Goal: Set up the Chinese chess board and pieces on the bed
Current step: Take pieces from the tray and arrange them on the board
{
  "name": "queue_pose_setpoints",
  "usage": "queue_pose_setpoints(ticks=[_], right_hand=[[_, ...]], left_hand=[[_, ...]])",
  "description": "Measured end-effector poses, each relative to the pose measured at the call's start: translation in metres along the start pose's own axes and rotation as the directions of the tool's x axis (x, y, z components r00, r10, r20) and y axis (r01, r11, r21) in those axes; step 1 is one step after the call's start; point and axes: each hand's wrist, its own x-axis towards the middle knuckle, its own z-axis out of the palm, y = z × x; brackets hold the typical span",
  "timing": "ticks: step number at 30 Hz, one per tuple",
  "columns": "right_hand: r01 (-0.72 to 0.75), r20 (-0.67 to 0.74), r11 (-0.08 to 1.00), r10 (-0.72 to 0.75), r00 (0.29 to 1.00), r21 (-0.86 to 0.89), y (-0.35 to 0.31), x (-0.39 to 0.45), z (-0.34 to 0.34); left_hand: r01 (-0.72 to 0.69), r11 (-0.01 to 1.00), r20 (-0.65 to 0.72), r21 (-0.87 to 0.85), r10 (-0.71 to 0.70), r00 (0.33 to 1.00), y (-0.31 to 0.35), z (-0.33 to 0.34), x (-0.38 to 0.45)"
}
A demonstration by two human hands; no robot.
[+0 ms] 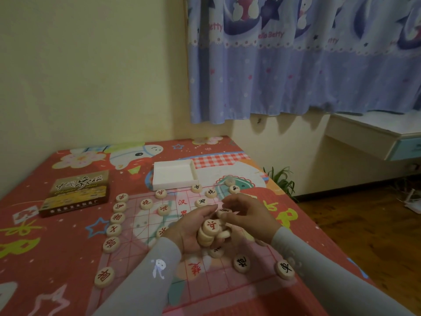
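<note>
A thin see-through chess board sheet (205, 283) with red grid lines lies on the red patterned bed (45, 247). Round wooden pieces with red or black characters stand along its left edge (117, 217), at its far end (210, 193) and near its right side (241, 263). My left hand (193, 233) is cupped palm-up over the board's middle, holding a heap of several pieces (210, 232). My right hand (246, 213) hovers just above that heap and pinches one piece (224, 211) between thumb and fingers.
An open white box tray (157, 179) sits beyond the board. The printed box lid (77, 192) lies to the left on the bed. A wall runs along the bed's left and far side. To the right are a plant (281, 179), wooden floor and a desk (373, 133).
</note>
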Motion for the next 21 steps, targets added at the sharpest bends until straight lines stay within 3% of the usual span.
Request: queue_pose_setpoints(ticks=[7,21], right_hand=[[0.089,-0.140,0.995,-0.094,0.986,-0.042,0.003,0.000,-0.003],[-0.047,-0.337,0.991,0.001,0.942,-0.129,0.029,-0.006,-0.047]], left_hand=[[-0.020,0.987,0.011,-0.162,0.022,1.000,0.001,-0.007,0.006],[-0.173,0.950,-0.154,-0.260,0.136,0.979,0.019,-0.015,0.006]])
